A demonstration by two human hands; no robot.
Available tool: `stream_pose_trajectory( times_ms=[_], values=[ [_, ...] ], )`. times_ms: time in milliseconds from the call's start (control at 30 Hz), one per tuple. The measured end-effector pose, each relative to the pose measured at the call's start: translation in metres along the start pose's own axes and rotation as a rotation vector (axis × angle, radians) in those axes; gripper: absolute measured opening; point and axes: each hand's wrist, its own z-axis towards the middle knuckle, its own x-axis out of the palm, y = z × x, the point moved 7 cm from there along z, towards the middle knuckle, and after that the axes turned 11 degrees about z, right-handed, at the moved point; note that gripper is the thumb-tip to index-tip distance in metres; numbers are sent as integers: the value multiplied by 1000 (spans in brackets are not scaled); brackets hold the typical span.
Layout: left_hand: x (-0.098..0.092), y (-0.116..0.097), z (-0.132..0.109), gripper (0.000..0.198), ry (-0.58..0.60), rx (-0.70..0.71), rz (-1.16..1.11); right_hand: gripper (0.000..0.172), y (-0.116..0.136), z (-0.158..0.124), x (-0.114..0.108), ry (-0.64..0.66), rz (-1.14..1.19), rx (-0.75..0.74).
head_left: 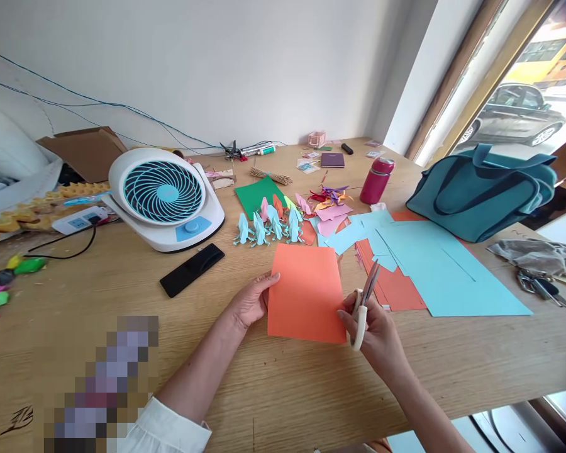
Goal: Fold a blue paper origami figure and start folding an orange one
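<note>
An orange sheet of paper (304,292) is held up over the wooden table (283,384). My left hand (251,303) grips its left edge, fingers closed on the paper. My right hand (377,333) holds white-handled scissors (364,305) at the sheet's right edge, blades pointing up and away. Behind the sheet stands a row of light blue folded paper figures (266,228), with pink and orange ones among them.
Light blue sheets (446,267) lie over orange ones to the right. A white and blue fan (165,196) and a black phone (192,269) sit at left. A teal bag (481,189), a red bottle (377,179), a green sheet (257,195) and keys (540,288) are also here.
</note>
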Motion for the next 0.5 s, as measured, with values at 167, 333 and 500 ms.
stream_pose_trajectory(
  times_ms=[167,333,500],
  values=[
    [5,-10,3,34,-36,25,57,18,13,2,4,34,-111,-67],
    [-6,-30,3,21,-191,99,-25,31,19,-4,-7,43,-34,-76],
    [-24,-38,1,17,-336,88,-163,45,0,-34,8,439,198,97]
  ],
)
